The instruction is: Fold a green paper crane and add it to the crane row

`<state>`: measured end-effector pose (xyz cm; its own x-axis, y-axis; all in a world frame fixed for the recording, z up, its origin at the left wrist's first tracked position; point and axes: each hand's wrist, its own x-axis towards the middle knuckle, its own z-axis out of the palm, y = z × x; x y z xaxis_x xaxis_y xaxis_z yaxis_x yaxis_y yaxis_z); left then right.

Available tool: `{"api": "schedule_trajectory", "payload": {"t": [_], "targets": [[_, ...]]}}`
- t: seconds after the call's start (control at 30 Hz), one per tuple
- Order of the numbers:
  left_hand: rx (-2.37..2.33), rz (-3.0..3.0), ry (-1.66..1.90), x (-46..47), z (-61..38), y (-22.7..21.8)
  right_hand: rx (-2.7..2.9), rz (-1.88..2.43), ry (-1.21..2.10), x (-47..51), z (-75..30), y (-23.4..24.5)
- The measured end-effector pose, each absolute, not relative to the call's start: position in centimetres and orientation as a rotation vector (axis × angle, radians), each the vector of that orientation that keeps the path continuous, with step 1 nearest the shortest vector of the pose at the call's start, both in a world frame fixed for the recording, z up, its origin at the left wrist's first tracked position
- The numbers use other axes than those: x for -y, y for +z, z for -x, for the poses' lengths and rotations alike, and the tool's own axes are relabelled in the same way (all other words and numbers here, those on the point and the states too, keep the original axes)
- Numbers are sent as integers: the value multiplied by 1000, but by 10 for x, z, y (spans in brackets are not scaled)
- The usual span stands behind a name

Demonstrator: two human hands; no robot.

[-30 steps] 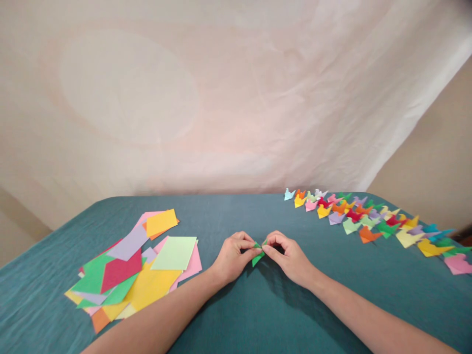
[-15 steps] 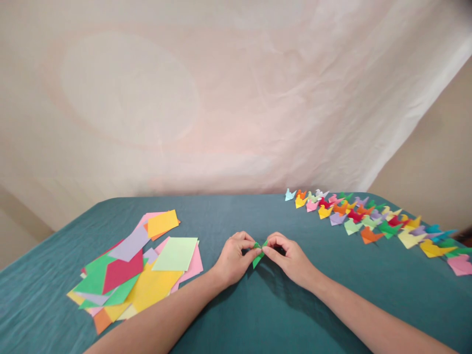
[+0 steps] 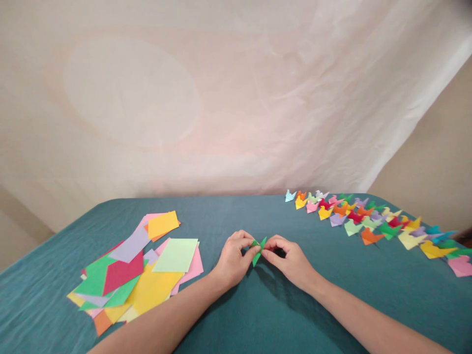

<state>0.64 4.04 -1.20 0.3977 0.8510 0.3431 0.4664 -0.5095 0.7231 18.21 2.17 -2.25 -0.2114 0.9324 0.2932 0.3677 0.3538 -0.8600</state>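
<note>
A small piece of folded green paper is held just above the table between my two hands. My left hand pinches its left side between thumb and fingers. From the right, my right hand has thumb and fingertips closed at the paper's other side, by its middle. Pointed ends of the paper show above and below the fingertips. The fingers hide part of its folds.
On the left lies a loose pile of coloured paper sheets. Rows of small folded paper birds in many colours stand along the right. A dark green cloth covers the table, with a pale hanging sheet behind.
The green paper has turned slightly in my fingers, and more of its upper point shows now. My right fingertips have shifted a little. The sheets and birds have stayed in place.
</note>
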Motion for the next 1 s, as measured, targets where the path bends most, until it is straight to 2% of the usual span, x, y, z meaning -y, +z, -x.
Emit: {"api": "schedule_trajectory", "payload": {"t": [0.6,1.0], "targets": [[-1204,-2282,974,-38,-9,-19,1789,1150,657,-17,-178,-24],[-1044,-2097,989,-44,-8,-17,1836,1060,682,-16,-180,-14]]}}
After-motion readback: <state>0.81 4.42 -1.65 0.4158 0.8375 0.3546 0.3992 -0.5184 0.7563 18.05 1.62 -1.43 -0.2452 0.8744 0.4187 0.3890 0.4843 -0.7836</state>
